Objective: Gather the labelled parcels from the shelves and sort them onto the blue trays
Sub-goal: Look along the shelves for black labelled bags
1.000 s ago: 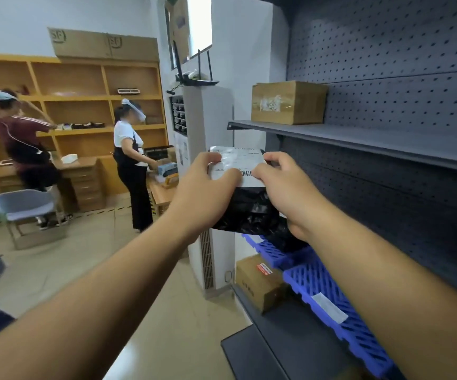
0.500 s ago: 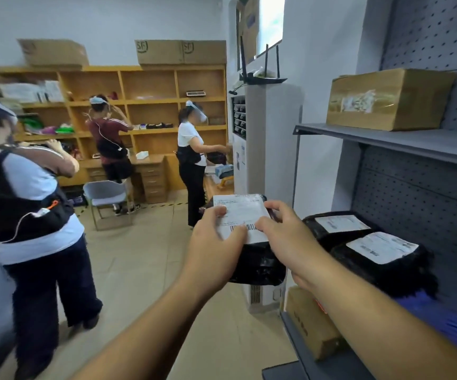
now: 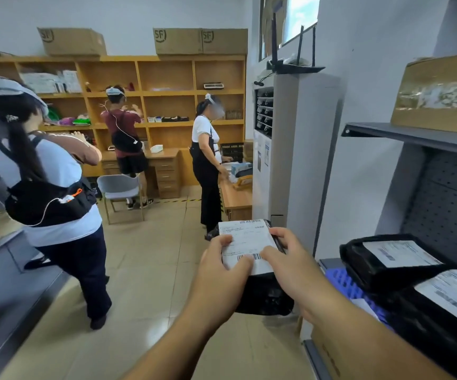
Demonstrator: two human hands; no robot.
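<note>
**Risk: soft parcel slipping before placement**

The black parcel (image 3: 260, 283), label up, is held in the air left of the blue tray (image 3: 343, 281). The left hand (image 3: 221, 272) and right hand (image 3: 290, 264) both grip it, thumbs pressing the label. The bag's slack lower half may sag or slip. The two stacked parcels (image 3: 402, 272) crowd the tray, so a careless placement could dislodge them.

The held parcel (image 3: 260, 283), a black plastic bag with a white printed label (image 3: 245, 244) and barcode facing up, hangs in the air just left of the blue tray (image 3: 343, 283), tilted with its label end away from the viewer. Two more black labelled parcels lie on that tray: the nearer one (image 3: 441, 311) lies partly over the farther one (image 3: 386, 261), both with white labels up.
</note>
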